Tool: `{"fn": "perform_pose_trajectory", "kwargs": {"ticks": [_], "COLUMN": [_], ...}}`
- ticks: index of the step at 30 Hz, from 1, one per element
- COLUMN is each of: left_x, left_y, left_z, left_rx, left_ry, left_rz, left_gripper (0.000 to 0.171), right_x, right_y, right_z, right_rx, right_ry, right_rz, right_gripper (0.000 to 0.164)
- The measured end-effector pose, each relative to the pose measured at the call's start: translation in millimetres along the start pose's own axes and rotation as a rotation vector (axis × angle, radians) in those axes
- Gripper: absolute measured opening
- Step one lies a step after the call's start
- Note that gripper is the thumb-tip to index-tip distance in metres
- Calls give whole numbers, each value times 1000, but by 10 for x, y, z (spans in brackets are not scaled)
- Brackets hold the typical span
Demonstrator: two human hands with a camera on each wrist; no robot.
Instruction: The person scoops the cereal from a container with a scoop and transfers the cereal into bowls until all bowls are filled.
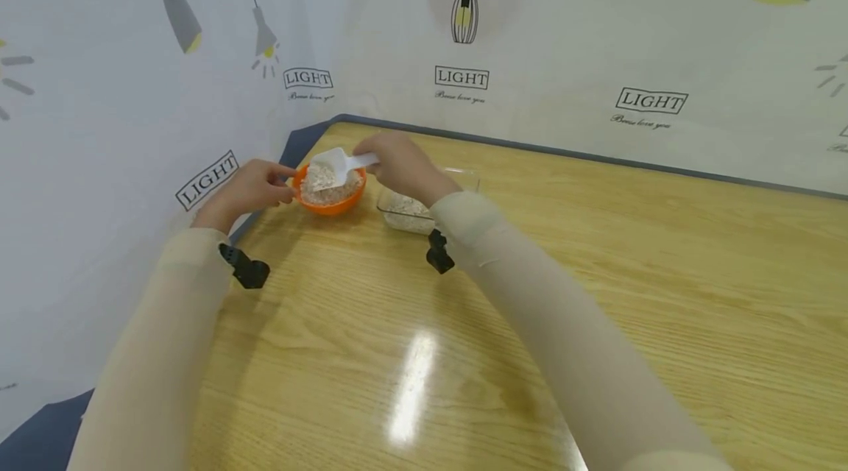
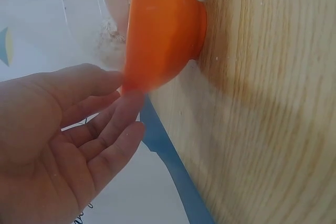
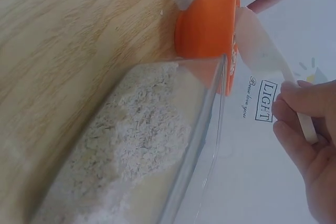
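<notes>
An orange bowl full of pale oat flakes stands near the table's back left corner. My left hand pinches its rim between thumb and fingers, as the left wrist view shows with the bowl upright. In my right hand is the handle of a white scoop, held over the bowl with its tip at the flakes. Some flakes lie in the scoop. Beside the bowl, partly hidden by the right wrist, sits a clear rectangular container holding more oat flakes.
The wooden table stretches forward and to the right. A white printed curtain rises along its back and left edges, close behind both hands. Dark blue trim runs along the back edge.
</notes>
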State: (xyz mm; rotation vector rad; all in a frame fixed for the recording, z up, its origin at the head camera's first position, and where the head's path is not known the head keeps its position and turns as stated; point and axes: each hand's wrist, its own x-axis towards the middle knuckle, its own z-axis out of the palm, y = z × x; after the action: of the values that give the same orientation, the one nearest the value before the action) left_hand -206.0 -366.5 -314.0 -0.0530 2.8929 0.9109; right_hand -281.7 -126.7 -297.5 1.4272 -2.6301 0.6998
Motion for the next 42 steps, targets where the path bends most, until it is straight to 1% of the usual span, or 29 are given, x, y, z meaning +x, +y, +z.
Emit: {"fn": "perform_pose_trajectory", "kwargs": {"ticks": [5,10,14,20,25,29,32,37,42], "left_x": [5,-4,-12,-9,-7,-2,-3,-9,-33], "left_y": [14,32,42,51,58,51,44,28,55], "left_z": [-2,-4,-7,-3,6,8,9,12,15], "left_rx": [-4,0,0,-15,-21,-19,-17,-11,-12], "left_ry": [-3,1,4,-2,-9,-10,-7,7,43], "left_rz": [1,7,3,-25,-31,-33,-30,-17,-38], "left_gripper": [46,45,45,46,46,46,46,44,42], "right_x": [-3,-14,-37,-74,-113,-152,-184,-235,-291], "right_y": [-27,-40,-62,-88,-72,-56,-39,23,117], "right_z": [-3,-13,-45,-96,-117,-154,-189,-238,-296], "right_rx": [-53,-87,-92,-71,-82,-119,-141,-143,-105], "right_ry": [-4,-13,-18,-11,16,53,68,94,122], "right_rz": [-21,-22,-26,-34,-57,-89,-95,-82,-38], "right_gripper": [31,32,33,34,33,32,32,31,31]}}
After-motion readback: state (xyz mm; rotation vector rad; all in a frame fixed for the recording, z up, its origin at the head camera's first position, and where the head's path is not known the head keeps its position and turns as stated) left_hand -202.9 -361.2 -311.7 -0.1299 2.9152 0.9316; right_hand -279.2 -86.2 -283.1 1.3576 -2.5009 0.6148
